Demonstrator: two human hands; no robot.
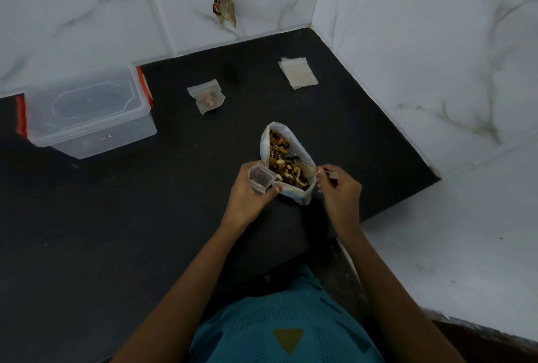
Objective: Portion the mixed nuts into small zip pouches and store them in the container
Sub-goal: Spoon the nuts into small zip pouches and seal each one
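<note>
While my left hand (250, 196) pinches an empty zip pouch (260, 178) open, my right hand (340, 191) grips what looks like a small scoop (332, 174) at the bag of mixed nuts (286, 162) on the desk (145, 217). Beyond, one filled pouch (206, 97) lies outside the clear container (87, 112), which seems lidded. Spare pouches (298, 73) lie far right. Most of the portioning is left, I judge.

Black countertop (116, 217), tucked into a corner of marbled wall tiles (87, 13). Far left, a clear plastic container (87, 118) with red side clips sits close to the wall. Mid-back, one small zip pouch (207, 96) with nuts inside lies flat. Back right, a stack of empty pouches (298, 73). Nearer the front edge, the open white bag of mixed nuts (265, 143) stands upright.
</note>
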